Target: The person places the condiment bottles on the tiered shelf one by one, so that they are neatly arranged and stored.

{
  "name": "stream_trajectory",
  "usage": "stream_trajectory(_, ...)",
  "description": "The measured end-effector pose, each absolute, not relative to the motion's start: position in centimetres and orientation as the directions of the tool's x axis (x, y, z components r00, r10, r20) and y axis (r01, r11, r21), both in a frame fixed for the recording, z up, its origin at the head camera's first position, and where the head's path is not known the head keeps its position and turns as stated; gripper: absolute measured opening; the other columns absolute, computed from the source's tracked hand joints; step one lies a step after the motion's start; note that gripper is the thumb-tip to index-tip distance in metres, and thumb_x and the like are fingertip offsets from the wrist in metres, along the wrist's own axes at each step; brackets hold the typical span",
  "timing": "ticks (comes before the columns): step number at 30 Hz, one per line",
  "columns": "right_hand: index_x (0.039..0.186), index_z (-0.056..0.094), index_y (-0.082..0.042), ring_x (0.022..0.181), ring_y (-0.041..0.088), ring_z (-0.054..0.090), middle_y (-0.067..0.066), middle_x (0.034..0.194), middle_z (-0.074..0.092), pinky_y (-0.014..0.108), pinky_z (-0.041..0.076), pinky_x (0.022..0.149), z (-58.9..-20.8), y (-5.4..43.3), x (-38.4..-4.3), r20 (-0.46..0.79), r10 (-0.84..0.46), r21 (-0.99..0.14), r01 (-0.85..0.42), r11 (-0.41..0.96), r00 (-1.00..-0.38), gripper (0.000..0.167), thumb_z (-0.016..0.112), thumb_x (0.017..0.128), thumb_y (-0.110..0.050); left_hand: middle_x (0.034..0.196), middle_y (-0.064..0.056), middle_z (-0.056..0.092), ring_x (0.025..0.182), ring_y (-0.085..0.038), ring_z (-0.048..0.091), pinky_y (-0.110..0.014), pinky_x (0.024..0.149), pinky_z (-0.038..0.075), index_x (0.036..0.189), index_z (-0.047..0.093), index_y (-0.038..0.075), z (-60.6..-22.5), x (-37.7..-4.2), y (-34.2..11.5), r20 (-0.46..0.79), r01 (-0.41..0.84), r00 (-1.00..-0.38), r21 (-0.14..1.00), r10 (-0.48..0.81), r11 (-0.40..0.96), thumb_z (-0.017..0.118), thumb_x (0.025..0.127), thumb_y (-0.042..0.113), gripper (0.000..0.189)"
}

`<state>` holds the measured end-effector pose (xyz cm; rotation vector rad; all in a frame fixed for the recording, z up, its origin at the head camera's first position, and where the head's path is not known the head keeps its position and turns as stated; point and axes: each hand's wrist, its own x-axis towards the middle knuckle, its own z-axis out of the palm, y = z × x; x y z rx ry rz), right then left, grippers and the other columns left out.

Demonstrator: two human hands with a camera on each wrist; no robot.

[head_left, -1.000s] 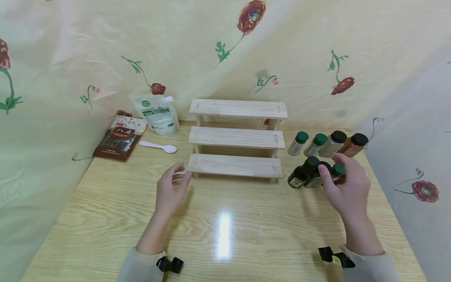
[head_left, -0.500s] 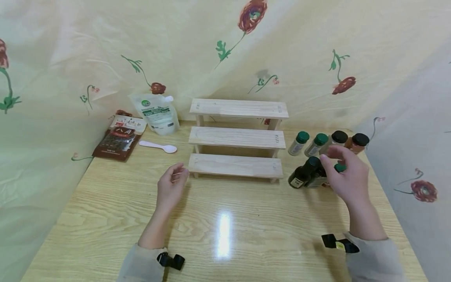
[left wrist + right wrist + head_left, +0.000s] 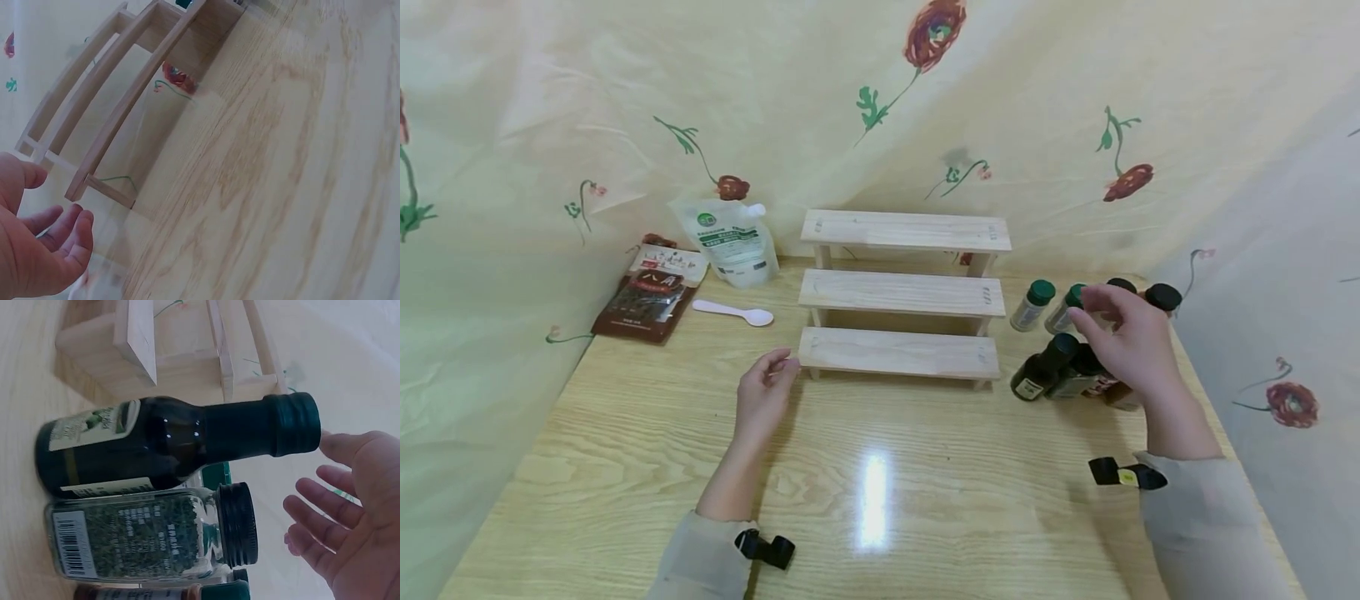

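Observation:
In the head view my left hand point(image 3: 765, 400) is at the left end of a three-step wooden rack point(image 3: 898, 350). Its fingers are loosely bent beside the lowest step, and the left wrist view shows nothing in them. My right hand point(image 3: 1129, 350) hovers over a group of seasoning bottles, covering some of them. The right wrist view shows its fingers relaxed and holding nothing, close by the cap of a dark green glass bottle point(image 3: 169, 444). Beside that bottle stands a glass jar of dried herbs point(image 3: 134, 537) with a black lid. Below it a green-capped jar point(image 3: 225, 591) is partly cut off.
Behind the dark bottle stand green-capped shakers point(image 3: 1032, 307) and black-capped jars point(image 3: 1163, 297), partly behind the hand. At the back left are a white spouted pouch point(image 3: 733, 243), a brown spice packet point(image 3: 651, 296) and a white spoon point(image 3: 733, 312). A floral cloth point(image 3: 1037, 100) hangs behind the table.
My right hand has moved forward over the bottles, from the front row toward the back row. My left hand has drawn slightly back from the rack's end. The bottles stay where they were.

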<state>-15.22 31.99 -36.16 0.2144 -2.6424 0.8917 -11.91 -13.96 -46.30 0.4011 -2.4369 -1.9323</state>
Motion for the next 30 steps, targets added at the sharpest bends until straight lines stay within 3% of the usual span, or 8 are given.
stream_trajectory(4,0.126,0.065,0.002,0.105,0.039,0.063,0.024,0.116,0.067,0.004,0.038,0.079,-35.9,32.2,-16.3,0.338,-0.065,-0.564,-0.257,0.785,-0.939,0.038,0.07,0.098,-0.023,0.116,-0.011,0.063,0.1,-0.019,0.056,-0.019,0.078,0.049,0.132,0.062,0.004,-46.4,-12.1,-13.8,-0.175,-0.221,-0.959,0.954,-0.223,0.204,0.062,0.101,0.027,0.038)
stream_trajectory(5,0.126,0.065,0.002,0.107,0.041,0.062,0.025,0.117,0.067,0.008,0.043,0.084,-35.8,32.2,-16.6,0.329,-0.069,-0.566,-0.255,0.784,-0.942,0.039,0.07,0.098,-0.024,0.115,-0.01,0.063,0.098,-0.018,0.056,-0.018,0.076,0.049,0.132,0.063,0.005,-46.4,-12.2,-13.7,-0.182,-0.228,-0.957,0.953,-0.225,0.199,0.062,0.101,0.027,0.038)
stream_trajectory(9,0.126,0.063,0.005,0.113,0.046,0.06,0.028,0.121,0.065,0.044,0.051,0.099,-35.9,32.4,-17.6,0.306,-0.093,-0.56,-0.258,0.787,-0.947,0.04,0.07,0.098,-0.023,0.109,-0.01,0.063,0.095,-0.02,0.06,-0.019,0.073,0.052,0.131,0.063,0.004,-46.6,-12.4,-13.6,-0.203,-0.242,-0.953,0.956,-0.227,0.163,0.062,0.101,0.026,0.037)
stream_trajectory(11,0.128,0.062,0.006,0.115,0.048,0.058,0.03,0.123,0.063,0.063,0.047,0.096,-35.9,32.6,-18.1,0.279,-0.105,-0.566,-0.251,0.785,-0.955,0.042,0.069,0.099,-0.023,0.108,-0.011,0.062,0.094,-0.023,0.062,-0.02,0.074,0.054,0.131,0.063,0.003,-46.6,-12.5,-13.6,-0.211,-0.246,-0.952,0.959,-0.222,0.143,0.062,0.102,0.025,0.037)
stream_trajectory(21,0.133,0.057,0.008,0.114,0.05,0.058,0.033,0.127,0.06,0.067,0.049,0.091,-36.4,33.0,-20.2,0.205,-0.175,-0.511,-0.258,0.82,-0.963,0.048,0.066,0.1,-0.027,0.099,-0.015,0.067,0.08,-0.015,0.064,-0.018,0.065,0.056,0.131,0.06,-0.005,-46.7,-13.3,-13.0,-0.251,-0.26,-0.947,0.965,-0.199,0.017,0.058,0.104,0.015,0.034)
stream_trajectory(30,0.137,0.052,0.01,0.124,0.051,0.048,0.034,0.134,0.053,0.067,0.039,0.103,-37.7,33.2,-21.9,0.132,-0.226,-0.45,-0.261,0.854,-0.965,0.056,0.066,0.1,-0.029,0.098,-0.017,0.067,0.084,-0.017,0.065,-0.021,0.071,0.06,0.13,0.059,-0.01,-46.9,-13.3,-12.7,-0.261,-0.259,-0.945,0.965,-0.199,-0.037,0.057,0.103,0.006,0.031)
